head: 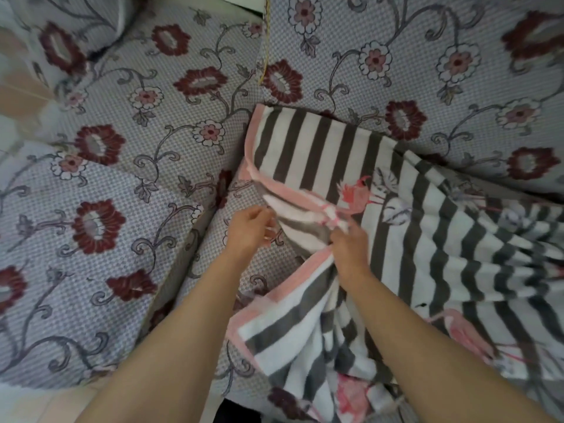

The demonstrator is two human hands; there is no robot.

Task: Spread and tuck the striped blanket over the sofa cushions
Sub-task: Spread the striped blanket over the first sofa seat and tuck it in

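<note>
Two bare forearms reach over a floral sofa, the right hand pinching the bunched pink edge of the striped blanket on the right cushion while the left hand hovers beside it, fingers loosely curled.

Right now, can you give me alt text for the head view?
Both hands work the pink-edged border of a grey-and-white striped blanket bunched on a floral sofa: the right hand grips a gathered fold, the left hand reaches for the edge beside it. Floral cushions left of the blanket remain uncovered.

Striped blanket, bunched, partly spread on sofa cushions
</note>
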